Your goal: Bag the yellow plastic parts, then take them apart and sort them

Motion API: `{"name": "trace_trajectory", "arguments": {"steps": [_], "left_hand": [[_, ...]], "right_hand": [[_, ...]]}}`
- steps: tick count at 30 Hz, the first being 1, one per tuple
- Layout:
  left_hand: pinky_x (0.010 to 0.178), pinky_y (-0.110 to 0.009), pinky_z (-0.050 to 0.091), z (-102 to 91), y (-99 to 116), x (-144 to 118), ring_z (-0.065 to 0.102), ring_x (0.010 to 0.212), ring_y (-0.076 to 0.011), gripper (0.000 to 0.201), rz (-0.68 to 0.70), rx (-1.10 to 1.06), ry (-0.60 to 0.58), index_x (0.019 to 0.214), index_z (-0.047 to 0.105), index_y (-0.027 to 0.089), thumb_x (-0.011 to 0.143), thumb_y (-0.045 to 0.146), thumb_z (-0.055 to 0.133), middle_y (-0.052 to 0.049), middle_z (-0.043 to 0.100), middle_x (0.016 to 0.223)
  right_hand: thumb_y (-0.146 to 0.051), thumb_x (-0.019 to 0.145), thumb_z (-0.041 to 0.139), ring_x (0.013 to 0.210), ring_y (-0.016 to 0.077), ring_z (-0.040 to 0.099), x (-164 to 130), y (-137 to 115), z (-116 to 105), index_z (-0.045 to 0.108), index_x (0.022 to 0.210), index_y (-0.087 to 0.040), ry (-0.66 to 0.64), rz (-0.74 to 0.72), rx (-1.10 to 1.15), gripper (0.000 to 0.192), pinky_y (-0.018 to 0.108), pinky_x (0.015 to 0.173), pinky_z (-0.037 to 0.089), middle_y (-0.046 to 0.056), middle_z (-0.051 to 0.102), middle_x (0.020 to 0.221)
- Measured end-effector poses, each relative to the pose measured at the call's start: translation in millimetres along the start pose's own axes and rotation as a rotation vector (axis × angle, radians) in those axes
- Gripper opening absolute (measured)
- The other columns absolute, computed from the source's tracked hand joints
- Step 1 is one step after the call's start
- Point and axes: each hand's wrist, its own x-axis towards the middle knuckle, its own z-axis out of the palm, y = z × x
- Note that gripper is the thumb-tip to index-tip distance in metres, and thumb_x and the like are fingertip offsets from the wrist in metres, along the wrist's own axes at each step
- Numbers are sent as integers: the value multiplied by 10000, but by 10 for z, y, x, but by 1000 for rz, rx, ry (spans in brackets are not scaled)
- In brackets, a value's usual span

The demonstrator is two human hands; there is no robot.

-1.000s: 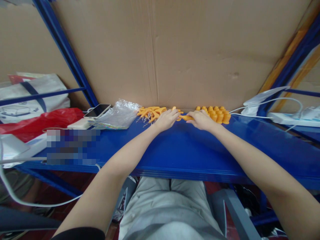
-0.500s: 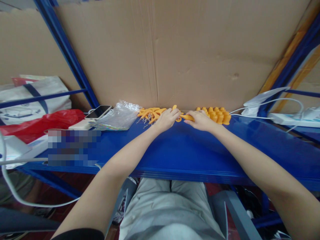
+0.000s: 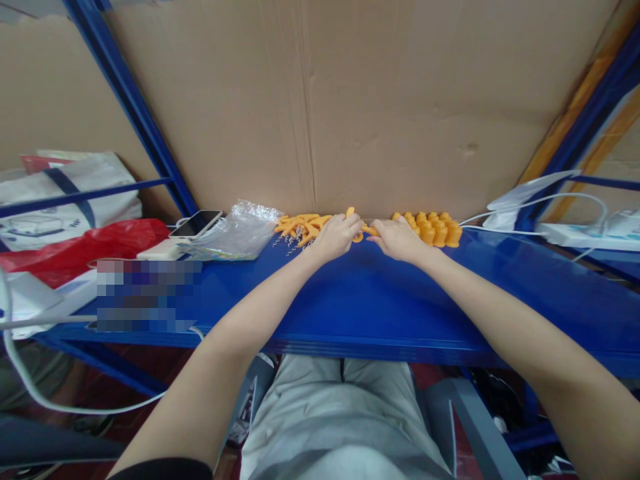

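My left hand (image 3: 341,236) is closed around an orange plastic piece (image 3: 350,212), whose tip sticks up above the fingers. Close to its right, my right hand (image 3: 401,241) pinches a slim orange piece (image 3: 371,230) that points toward the left hand. Between the hands, low on the table, shows a small round orange part (image 3: 358,237). Left of my left hand lies a heap of branching orange plastic pieces (image 3: 299,227), with curly silvery springs (image 3: 294,245) among them. Just beyond my right hand, knobbed orange pieces (image 3: 440,232) stand in tight rows.
The blue table (image 3: 370,307) backs onto a cardboard wall (image 3: 380,107). Leftward lie a clear plastic bag (image 3: 240,233), a phone (image 3: 197,225), a white box (image 3: 161,250) and a red bag (image 3: 90,247). White cables (image 3: 530,232) and a power strip (image 3: 590,239) are at right.
My right hand has shifted slightly, and less of the orange piece in it shows now. My left hand stays nearly in place with its orange piece.
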Motion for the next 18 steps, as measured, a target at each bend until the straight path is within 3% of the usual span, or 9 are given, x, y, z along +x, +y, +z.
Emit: {"name": "trace_trajectory", "arguments": {"steps": [7,11,14,18], "left_hand": [[837,-342,531,29,20,71,683,949,-224,296,-202,-268,-71,1098,713,173,981,246,452,-102,701,1068],[814,-321,529,28,-22,121,672,891,-210,237,-319,-534,-190,915,743,156,919,243,522,-70,742,928],[669,-289,502,-6,-62,107,617,702,-165,224,-391,-724,-282,785,724,142,862,223,530,-41,699,751],[464,-235,375,-73,-112,53,485,527,-105,217,-468,-933,-385,800,725,149,832,251,536,-49,670,712]], "right_hand": [[-300,1036,375,920,321,653,12,43,31,630,1123,-111,52,-78,-161,329,381,790,275,207,740,984],[-265,1025,398,901,312,642,16,-9,1,655,1133,-108,9,-98,-221,320,391,804,273,199,735,959],[-249,1024,406,899,306,631,20,-51,-12,661,1128,-110,-8,-130,-244,309,390,797,275,194,732,955],[-244,1022,407,892,300,611,26,-56,10,662,1115,-113,26,-177,-255,301,396,799,278,187,729,952]]}}
